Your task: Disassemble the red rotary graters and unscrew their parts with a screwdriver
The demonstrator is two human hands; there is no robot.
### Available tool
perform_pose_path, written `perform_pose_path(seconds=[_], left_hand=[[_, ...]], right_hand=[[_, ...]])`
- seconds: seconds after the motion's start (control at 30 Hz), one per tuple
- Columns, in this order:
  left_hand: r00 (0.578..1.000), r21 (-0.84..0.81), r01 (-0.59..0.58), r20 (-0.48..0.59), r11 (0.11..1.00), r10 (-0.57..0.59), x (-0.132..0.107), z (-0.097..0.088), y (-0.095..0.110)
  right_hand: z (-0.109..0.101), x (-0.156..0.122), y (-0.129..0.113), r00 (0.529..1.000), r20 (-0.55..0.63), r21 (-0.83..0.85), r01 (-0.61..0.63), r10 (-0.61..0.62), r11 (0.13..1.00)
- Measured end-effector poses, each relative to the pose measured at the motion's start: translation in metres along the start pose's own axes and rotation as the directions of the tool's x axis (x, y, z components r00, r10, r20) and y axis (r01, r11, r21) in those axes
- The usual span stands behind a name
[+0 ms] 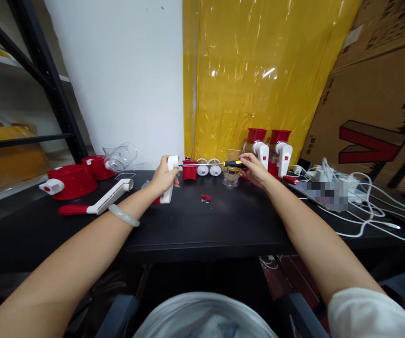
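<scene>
My left hand [163, 179] is closed around a white crank handle [170, 180] with a red end, held upright above the black table [205, 225]. My right hand [255, 170] grips a screwdriver [219, 164] with a black and yellow handle. Its metal shaft lies level and its tip meets the top of the white handle. A small red piece [205, 198] lies on the table between my hands. A pale bangle [124, 216] circles my left wrist.
At the left lie a red bowl part [70, 182], a second white and red crank [96, 204] and a clear plastic chute [119, 156]. Behind my hands stand a red block [189, 170], white rollers [208, 169], a clear cup [231, 173] and two assembled red and white units [271, 150]. White cables [357, 197] cover the right side.
</scene>
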State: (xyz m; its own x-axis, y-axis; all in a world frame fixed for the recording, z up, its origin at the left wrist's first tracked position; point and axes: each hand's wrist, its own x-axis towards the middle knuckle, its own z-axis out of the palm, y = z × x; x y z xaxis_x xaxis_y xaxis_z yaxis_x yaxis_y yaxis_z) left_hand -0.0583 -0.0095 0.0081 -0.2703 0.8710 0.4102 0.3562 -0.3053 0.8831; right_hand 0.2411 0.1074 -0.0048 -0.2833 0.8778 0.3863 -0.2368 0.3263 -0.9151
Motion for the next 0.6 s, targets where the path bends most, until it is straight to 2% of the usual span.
perform_pose_path(seconds=[0.17,0.3,0.4,0.5,0.6], left_hand=[[1.0,-0.001,0.003,0.001,1.0,-0.003,-0.0007,0.0001,0.0],[1.0,-0.026,-0.001,0.01,1.0,0.001,0.001,0.0006,-0.002],[1.0,-0.041,-0.005,0.031,0.999,0.006,0.0022,0.001,-0.0046],[0.999,-0.037,-0.004,0.036,0.999,0.005,0.0027,0.001,-0.0064],[0.999,-0.031,-0.009,0.031,0.999,0.01,0.0031,0.0005,-0.0073]], right_hand=[[0.0006,-0.0018,-0.0033,1.0,0.025,0.032,0.002,-0.003,0.999],[0.0019,0.0002,-0.0044,1.0,-0.014,0.022,-0.002,0.002,1.0],[0.001,0.0015,-0.0036,0.997,-0.073,-0.133,-0.019,0.009,0.991],[-0.0009,0.0014,-0.0016,0.995,-0.08,-0.334,0.025,-0.055,0.942],[-0.0017,0.0009,-0.0002,0.994,-0.047,-0.373,0.07,-0.094,0.925]])
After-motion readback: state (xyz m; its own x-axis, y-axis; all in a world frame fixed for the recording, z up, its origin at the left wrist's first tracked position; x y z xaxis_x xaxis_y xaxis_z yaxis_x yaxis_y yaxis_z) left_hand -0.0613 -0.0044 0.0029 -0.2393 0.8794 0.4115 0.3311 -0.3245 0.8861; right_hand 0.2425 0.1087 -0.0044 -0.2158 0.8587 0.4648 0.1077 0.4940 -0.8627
